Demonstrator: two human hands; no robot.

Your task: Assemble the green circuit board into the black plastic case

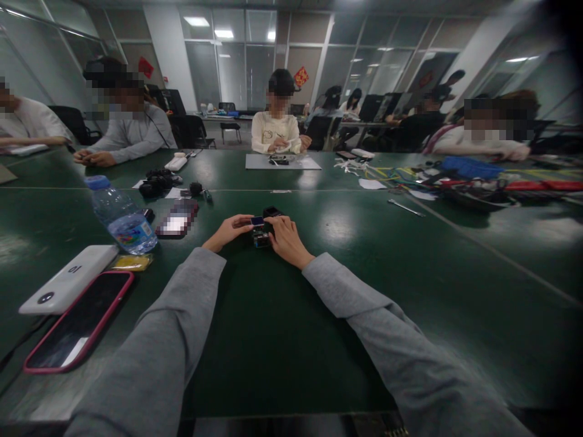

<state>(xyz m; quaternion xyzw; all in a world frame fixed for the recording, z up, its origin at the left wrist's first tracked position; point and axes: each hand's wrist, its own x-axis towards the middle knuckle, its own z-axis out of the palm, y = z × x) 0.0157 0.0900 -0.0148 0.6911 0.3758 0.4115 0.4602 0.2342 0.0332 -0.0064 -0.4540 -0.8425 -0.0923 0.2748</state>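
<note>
Near the middle of the green table, my left hand (232,230) pinches the left edge of a small part with a dark blue, screen-like face (257,221). My right hand (288,238) is at the other side, its fingers bent and its fingertips touching the right end of that part. Just below the blue face, between my hands, is a small electronic device (261,237) with metallic parts. A black object (272,212) lies right behind it, partly covered by my right fingers.
On the left are a plastic bottle (122,218), a white power bank (70,280), a red-edged phone (79,321) and a yellow packet (132,262). Cables and tools (478,182) lie at the right. A person (277,127) sits opposite behind a grey board (282,162).
</note>
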